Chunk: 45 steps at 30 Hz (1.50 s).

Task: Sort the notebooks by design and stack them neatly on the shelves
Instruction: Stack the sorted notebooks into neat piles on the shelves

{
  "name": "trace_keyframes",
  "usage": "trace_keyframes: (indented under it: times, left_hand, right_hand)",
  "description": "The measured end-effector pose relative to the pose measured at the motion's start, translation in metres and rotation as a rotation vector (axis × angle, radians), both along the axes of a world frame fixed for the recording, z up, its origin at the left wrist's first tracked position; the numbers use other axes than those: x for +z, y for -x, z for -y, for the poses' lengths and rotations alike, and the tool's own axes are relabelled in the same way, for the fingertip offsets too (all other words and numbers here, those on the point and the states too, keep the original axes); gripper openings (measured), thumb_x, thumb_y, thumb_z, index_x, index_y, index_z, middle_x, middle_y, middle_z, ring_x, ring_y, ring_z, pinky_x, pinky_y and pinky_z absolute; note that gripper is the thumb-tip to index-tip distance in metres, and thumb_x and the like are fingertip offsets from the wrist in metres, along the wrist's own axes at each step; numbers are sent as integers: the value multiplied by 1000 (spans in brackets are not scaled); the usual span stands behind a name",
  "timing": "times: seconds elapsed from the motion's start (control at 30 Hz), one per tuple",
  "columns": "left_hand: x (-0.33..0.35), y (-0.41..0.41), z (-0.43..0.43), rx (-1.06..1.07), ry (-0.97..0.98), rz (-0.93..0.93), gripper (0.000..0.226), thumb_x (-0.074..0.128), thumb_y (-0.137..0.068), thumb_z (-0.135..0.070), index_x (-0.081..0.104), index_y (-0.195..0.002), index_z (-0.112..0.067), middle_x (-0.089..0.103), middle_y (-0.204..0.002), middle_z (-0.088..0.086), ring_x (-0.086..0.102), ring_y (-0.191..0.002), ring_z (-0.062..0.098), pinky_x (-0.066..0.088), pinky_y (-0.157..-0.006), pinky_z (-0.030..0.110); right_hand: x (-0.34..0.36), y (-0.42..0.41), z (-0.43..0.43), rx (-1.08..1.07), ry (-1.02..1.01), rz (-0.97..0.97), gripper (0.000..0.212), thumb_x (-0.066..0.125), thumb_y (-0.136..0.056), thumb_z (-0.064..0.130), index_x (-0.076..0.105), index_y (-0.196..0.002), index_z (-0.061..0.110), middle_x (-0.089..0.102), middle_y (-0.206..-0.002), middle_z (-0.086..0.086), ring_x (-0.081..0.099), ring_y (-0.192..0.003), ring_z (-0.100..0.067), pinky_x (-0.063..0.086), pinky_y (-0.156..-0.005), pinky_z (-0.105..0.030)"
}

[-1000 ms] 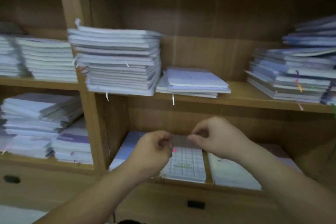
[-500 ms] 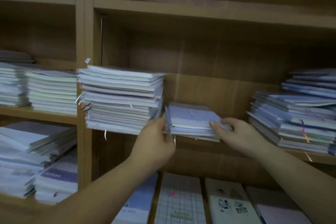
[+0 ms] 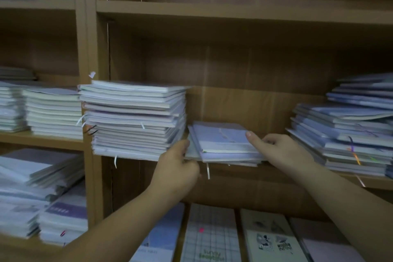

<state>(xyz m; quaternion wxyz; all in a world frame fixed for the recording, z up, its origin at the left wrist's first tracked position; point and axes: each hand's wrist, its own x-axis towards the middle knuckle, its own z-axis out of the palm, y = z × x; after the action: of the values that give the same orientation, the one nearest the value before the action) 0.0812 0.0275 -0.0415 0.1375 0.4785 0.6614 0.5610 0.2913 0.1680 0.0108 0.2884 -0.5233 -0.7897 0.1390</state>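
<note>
a short stack of lilac notebooks [image 3: 223, 144] sits in the middle of the centre shelf [image 3: 238, 173], held at both ends: the left hand [image 3: 176, 168] is curled around its left edge, and the right hand [image 3: 282, 151] clasps its right edge with the thumb laid across the top cover. the stack lies slightly askew, its upper books set off from those beneath, and the person appears to be squaring it up or settling it into the gap. the chief risk lies just to the left, where a tall stack [image 3: 134, 121] of pale notebooks, ragged at the edges and jutting over the shelf lip, stands almost touching the left hand. a nudge from that hand, or the short stack sliding sideways, could push its upper books off. the covers look smooth, so the loose top books of the short stack could also slip forward if the grip eases on one side only. a white ribbon marker [image 3: 208, 170] dangles from the short stack over the shelf front and could snag. to the right, well apart, another uneven stack [image 3: 344, 134] of blue and lilac notebooks rises in steps. on the shelf below, a grid-patterned notebook [image 3: 210, 236] and an illustrated notebook [image 3: 274, 240] lie flat side by side. beyond the wooden upright [image 3: 91, 49], more white stacks [image 3: 53, 112] fill the neighbouring bay.
</note>
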Motion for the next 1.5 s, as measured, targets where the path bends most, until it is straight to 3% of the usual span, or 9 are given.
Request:
trace_keyframes:
  times: [0.13, 0.27, 0.47, 0.6, 0.73, 1.0, 1.13, 1.33, 1.5]
  left_hand:
    - [4, 1, 2, -62, -31, 145, 45, 51, -99, -2, 54, -141, -17, 63, -124, -3, 76, -74, 16, 53, -58, 16]
    - [3, 5, -2, 78, -109, 79, 38, 68, -95, -24, 63, -130, -12, 74, -96, -9, 72, -89, 9, 60, -87, 32]
    - [22, -21, -7, 134, -118, 331, 66, 87, -79, -31, 59, -134, -8, 71, -98, 4, 69, -93, 18, 59, -85, 35]
    - [21, -28, 14, -22, -65, 544, 83, 92, -61, -19, 52, -134, -9, 71, -101, 8, 73, -88, 22, 62, -76, 35]
    - [10, -26, 26, -314, -36, 761, 33, 75, -80, -2, 57, -107, -8, 71, -85, 11, 69, -67, 20, 58, -61, 33]
    - [18, -30, 30, -300, -19, 641, 35, 73, -87, -1, 65, -121, -6, 77, -103, 16, 76, -90, 33, 62, -66, 42]
    - [-5, -35, 56, -412, -59, 519, 45, 69, -89, 4, 62, -128, -16, 75, -117, 10, 73, -106, 30, 57, -91, 48]
    - [-72, -47, 72, -348, 11, 171, 47, 72, -93, -23, 51, -133, -38, 66, -126, -22, 65, -117, 4, 58, -96, 34]
    - [-128, -46, 67, -144, 93, -35, 37, 62, -93, -49, 51, -128, -46, 61, -121, -31, 59, -106, -12, 53, -82, 14]
  right_hand:
    - [6, 5, 1, -86, 56, 22, 64, 53, -71, 90, 58, -92, 29, 64, -93, 5, 60, -89, -17, 51, -89, -45]
    - [7, 8, 0, -70, 131, -76, 63, 71, -69, 77, 59, -101, 25, 62, -102, 3, 58, -93, -16, 52, -88, -42]
    - [16, 4, 24, -10, 207, -217, 81, 86, -74, 50, 52, -134, 7, 53, -113, -3, 52, -94, -17, 41, -75, -31]
    - [23, -24, 48, 44, 254, -198, 68, 90, -67, 48, 57, -116, 13, 57, -99, 4, 55, -86, -11, 44, -79, -32]
    - [3, -53, 60, 158, 325, -259, 81, 92, -55, 59, 63, -122, 23, 67, -115, 7, 65, -102, -12, 49, -90, -31]
    - [-9, -61, 59, 346, 432, -387, 80, 100, -55, 33, 61, -124, 22, 77, -104, 13, 74, -96, -7, 54, -92, -31]
    - [-27, -77, 78, 490, 494, -460, 73, 90, -73, 9, 55, -136, 21, 74, -120, 1, 72, -109, -22, 53, -99, -47]
    - [-97, -86, 105, 296, 173, -551, 50, 68, -93, 10, 46, -131, 34, 66, -125, 14, 63, -118, -8, 52, -103, -49]
    - [-160, -74, 120, 199, 104, -440, 51, 62, -97, 15, 31, -132, 37, 53, -121, 24, 53, -106, 15, 49, -85, -14]
